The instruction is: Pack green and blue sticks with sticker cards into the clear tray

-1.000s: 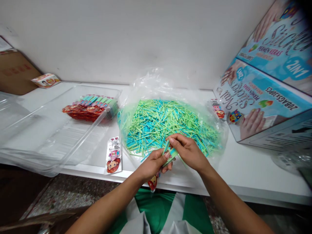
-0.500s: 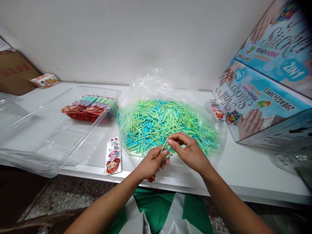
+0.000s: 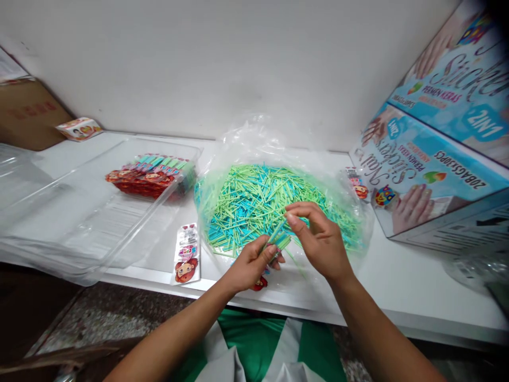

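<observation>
Two forearms [image 3: 186,314] angled inward — left fingers [image 3: 268,253] clamped on sticks [image 3: 283,241], right fingers [image 3: 300,229] curled alongside — grip unclear.

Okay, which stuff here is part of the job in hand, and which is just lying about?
Likely part of the job:
- sticks, heaped in the clear bag; some in the left hand
- held packet
- stacked packets
- clear tray

Seemingly just lying about:
- Nail Stickers boxes
- cardboard box
- small box

Can't tell: loose packet beside the bag.
</observation>
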Demonstrator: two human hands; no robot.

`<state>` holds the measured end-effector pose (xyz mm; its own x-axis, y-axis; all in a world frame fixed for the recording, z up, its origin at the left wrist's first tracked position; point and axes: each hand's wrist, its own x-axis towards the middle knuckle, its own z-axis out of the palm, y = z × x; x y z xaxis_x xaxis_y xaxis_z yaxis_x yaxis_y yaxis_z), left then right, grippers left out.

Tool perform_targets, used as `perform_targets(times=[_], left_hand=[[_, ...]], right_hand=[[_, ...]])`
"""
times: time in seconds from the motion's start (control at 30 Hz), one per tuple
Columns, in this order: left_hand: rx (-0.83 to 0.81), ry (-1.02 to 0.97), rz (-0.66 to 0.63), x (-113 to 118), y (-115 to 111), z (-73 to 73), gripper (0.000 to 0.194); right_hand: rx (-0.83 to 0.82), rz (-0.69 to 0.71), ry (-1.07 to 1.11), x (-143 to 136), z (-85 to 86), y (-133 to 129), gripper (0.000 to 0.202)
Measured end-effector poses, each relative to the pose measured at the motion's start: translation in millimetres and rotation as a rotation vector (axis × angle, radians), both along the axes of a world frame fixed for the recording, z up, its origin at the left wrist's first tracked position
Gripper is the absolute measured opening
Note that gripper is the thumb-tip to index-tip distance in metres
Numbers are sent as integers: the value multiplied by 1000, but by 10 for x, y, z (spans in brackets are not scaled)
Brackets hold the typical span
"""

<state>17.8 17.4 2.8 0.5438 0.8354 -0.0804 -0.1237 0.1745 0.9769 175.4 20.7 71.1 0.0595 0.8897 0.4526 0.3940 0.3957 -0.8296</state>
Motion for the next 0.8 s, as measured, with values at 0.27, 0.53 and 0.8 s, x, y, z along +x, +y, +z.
perform_targets(times=[0.27,0.53,0.8], left_hand=[[38,-13,128,-96,65,113,31],[140,-45,189,-193,90,128,33],[42,-217,115,-318,118,193,69]], right_hand=[[-204,54,117,30,-21,-96,12],[-216,176,-188,-101,-148,-110,15],[-101,143,-147,-78,-32,-53,9]])
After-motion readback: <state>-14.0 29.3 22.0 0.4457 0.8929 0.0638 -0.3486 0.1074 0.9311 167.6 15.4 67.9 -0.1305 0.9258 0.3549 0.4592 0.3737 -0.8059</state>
